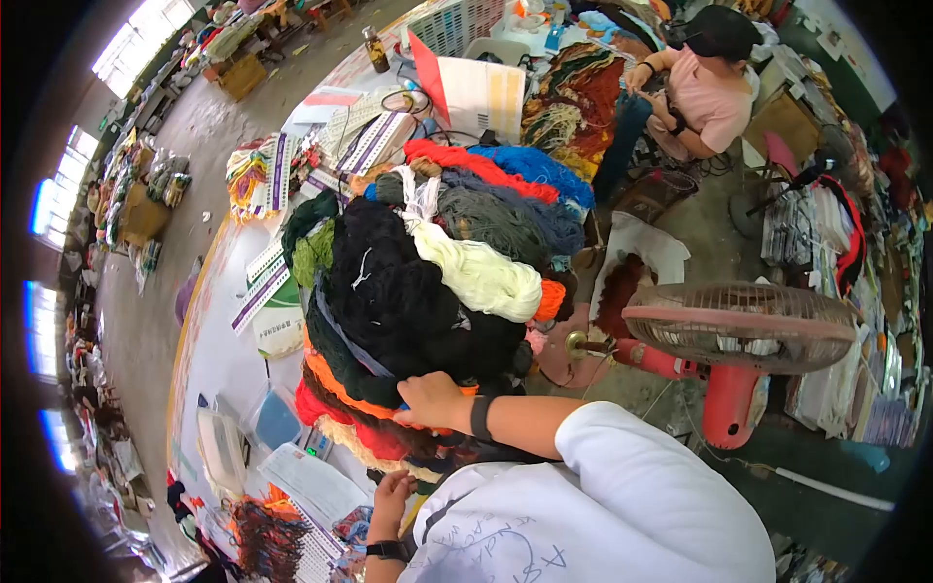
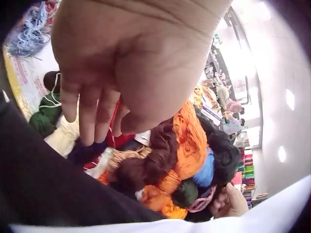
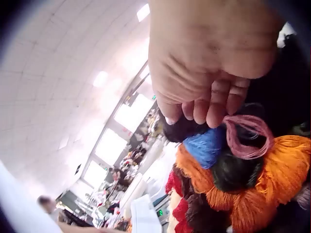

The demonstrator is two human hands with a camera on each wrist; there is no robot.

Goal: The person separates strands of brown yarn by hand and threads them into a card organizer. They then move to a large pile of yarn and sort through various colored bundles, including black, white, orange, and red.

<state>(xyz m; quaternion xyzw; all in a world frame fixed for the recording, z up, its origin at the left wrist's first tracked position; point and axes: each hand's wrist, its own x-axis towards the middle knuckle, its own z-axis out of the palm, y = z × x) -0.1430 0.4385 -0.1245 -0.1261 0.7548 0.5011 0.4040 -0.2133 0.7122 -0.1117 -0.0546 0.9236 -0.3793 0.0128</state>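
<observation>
White and edged in yellow, the table [image 1: 224, 361] I see through the head view spreads left of both grips and beyond them, with bare grey floor [image 1: 185, 146] past its edge and bright windows [image 1: 45, 321] along the far left. A red-based fan [image 1: 739, 330] stands right of my right grip [image 1: 434, 400], and another person [image 1: 717, 97] in a pink top sits farther off on that side. Soft, thick yarn makes up the pile [image 1: 389, 267], which lies beneath the right grip and rises well beyond it: matte black strands bunched in a loose mound, with a smooth pale yellow skein [image 1: 481, 274] beside them. Purple-striped cards [image 1: 260, 298], flat and stiff, lie left of the mound. Beside the right fingertips, the right wrist view shows a thin pink loop [image 3: 250, 141] and the bulging folded end of a blue skein [image 3: 204, 148]. My right grip has its fingers bent down over the pile, but I cannot tell whether they hold any yarn. My left grip [image 1: 392, 497] is loose and holding nothing, near the pile's closest edge. Beyond the right grip, the pale yellow skein's long axis slants from upper left to lower right; an orange skein [image 1: 335, 381] also slants rightward, down toward that grip.
</observation>
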